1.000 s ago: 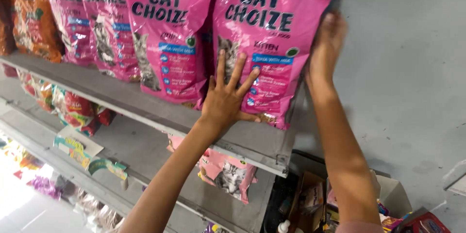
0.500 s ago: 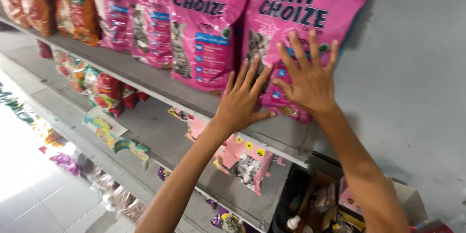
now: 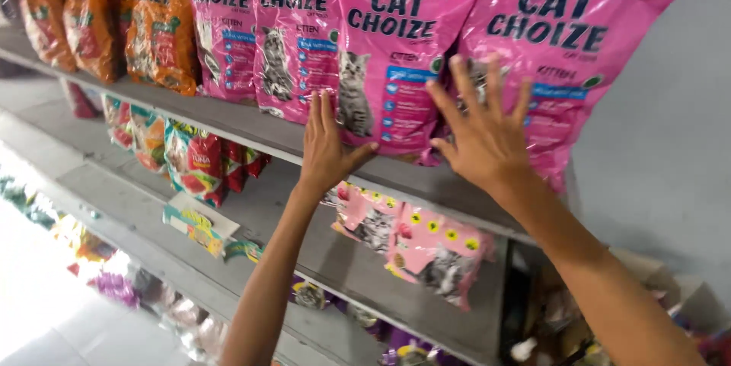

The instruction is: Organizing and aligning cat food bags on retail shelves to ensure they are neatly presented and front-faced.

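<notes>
Right hand (image 3: 483, 134): fingers spread, palm flat against lower front of end pink bag (image 3: 567, 54); nothing grasped. Left hand (image 3: 326, 145): flat, fingers up, thumb out, pressed on lower left edge of next pink bag (image 3: 396, 54); no grip. Both bags upright on grey shelf (image 3: 251, 131), touching side by side. Left of them: two more pink bags (image 3: 263, 31), then orange bags (image 3: 99, 19). Shelf below: small pink pouches (image 3: 411, 240), red-green pouches (image 3: 190, 156).

Orange bags (image 3: 99, 19) stand on the top grey shelf (image 3: 251, 131). Small pink cat pouches (image 3: 415, 240) lie on the shelf below.
</notes>
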